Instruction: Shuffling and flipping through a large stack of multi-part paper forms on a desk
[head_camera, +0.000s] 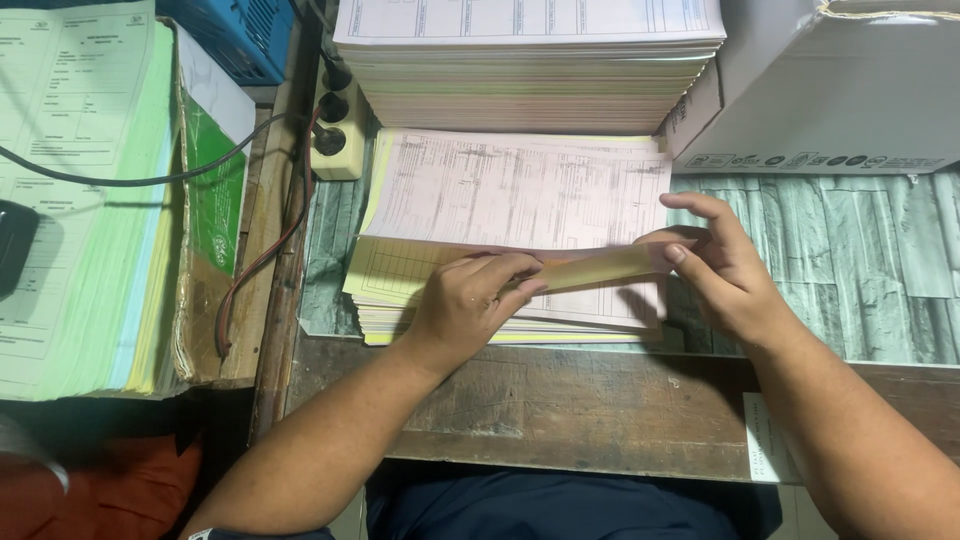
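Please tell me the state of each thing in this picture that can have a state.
left hand: closed on the tan strip
right hand: pinching the strip's other end
tan strip: stretched between both hands, over the forms
small form stack: lying flat
tall form stack: piled high
power strip: plugs inserted
white box: shut

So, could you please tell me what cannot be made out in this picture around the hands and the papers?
All in the head view:
- Printed text on the pink form: too small.
- Tan strip: its left end is hidden by the left hand.
- Tall paper stack: cut off by the top edge.
- White box: closed, contents hidden.
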